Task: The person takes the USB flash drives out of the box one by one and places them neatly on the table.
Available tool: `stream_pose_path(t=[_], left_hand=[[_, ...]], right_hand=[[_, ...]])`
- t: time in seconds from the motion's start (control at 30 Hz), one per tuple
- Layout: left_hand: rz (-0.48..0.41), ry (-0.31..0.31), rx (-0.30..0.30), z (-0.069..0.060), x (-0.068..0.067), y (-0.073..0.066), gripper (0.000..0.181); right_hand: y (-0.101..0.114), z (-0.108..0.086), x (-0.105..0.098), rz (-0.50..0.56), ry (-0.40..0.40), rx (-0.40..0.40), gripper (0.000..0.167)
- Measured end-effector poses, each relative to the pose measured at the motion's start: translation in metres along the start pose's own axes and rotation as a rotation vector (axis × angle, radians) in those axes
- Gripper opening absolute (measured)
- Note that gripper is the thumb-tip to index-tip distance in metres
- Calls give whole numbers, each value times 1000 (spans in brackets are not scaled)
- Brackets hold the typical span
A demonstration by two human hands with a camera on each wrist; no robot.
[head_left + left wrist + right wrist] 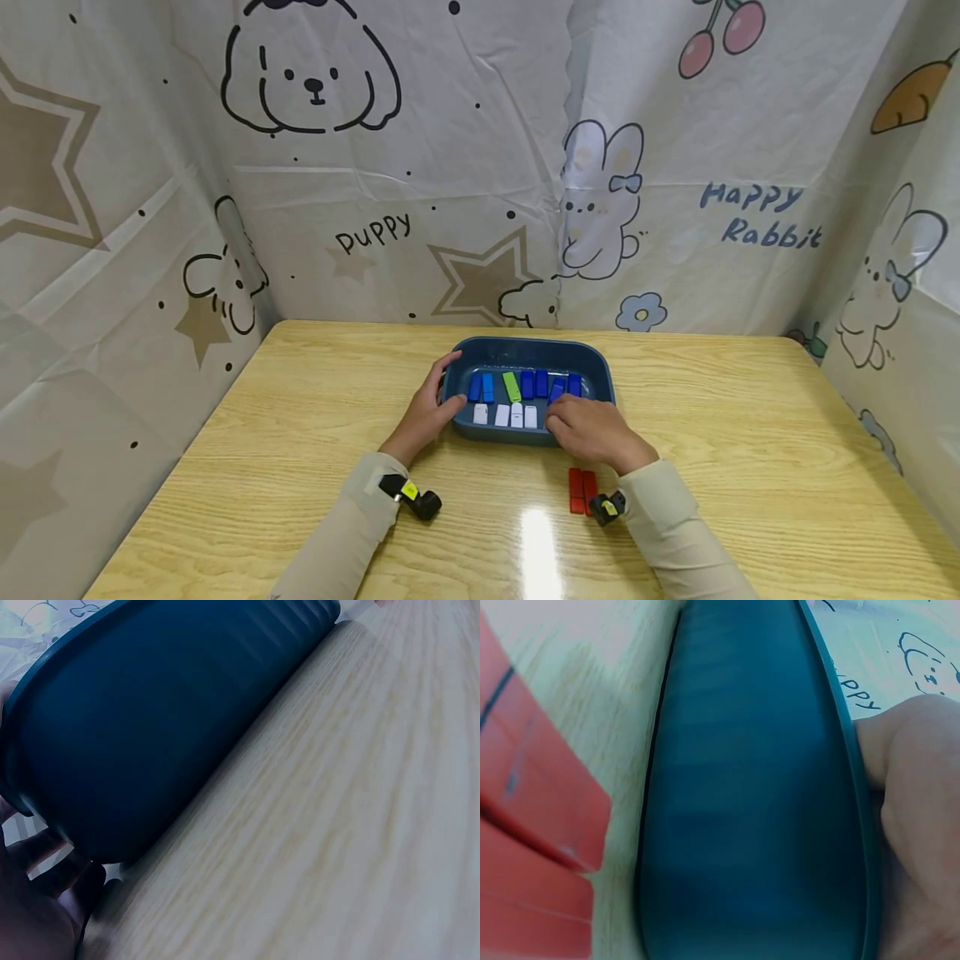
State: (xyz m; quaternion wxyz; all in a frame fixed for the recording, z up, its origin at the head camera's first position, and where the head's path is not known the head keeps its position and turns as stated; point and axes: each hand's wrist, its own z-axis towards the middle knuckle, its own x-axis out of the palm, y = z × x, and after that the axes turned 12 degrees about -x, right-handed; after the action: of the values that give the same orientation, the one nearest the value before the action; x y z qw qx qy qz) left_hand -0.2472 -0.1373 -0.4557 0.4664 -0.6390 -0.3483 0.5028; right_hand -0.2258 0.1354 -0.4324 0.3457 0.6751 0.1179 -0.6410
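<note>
Left grip [425,417]: curled round bin [506,435], left end | right grip [596,429]: bin's right, pinch hidden, can't tell | inside: blue pieces [527,385], green piece [512,387], white pieces [517,415] | outside: red pieces [576,490], table [337,392] near right

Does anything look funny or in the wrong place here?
Two red pieces lie on the table, outside the blue tray, while blue pieces and white pieces sit inside. The green piece in there also slants between straighter blue ones. I see nothing spilled.
</note>
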Motion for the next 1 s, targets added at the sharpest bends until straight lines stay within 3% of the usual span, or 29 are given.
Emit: stream_pose_path(t=[0.33, 0.53, 0.6, 0.77, 1.0], left_hand=[[-15, 8, -10, 3, 0, 4, 67], [-22, -28, 12, 18, 3, 31, 67], [-14, -35, 15, 19, 3, 33, 67], [-27, -10, 0, 14, 1, 23, 67], [14, -1, -6, 1, -1, 1, 66]], right_hand=[[-2, 2, 2, 0, -34, 10, 22], [-4, 2, 0, 166, -154, 32, 13], [-5, 1, -1, 227, -190, 23, 10], [-9, -1, -5, 331, -219, 11, 9], [-13, 2, -11, 418, -277, 144, 13]])
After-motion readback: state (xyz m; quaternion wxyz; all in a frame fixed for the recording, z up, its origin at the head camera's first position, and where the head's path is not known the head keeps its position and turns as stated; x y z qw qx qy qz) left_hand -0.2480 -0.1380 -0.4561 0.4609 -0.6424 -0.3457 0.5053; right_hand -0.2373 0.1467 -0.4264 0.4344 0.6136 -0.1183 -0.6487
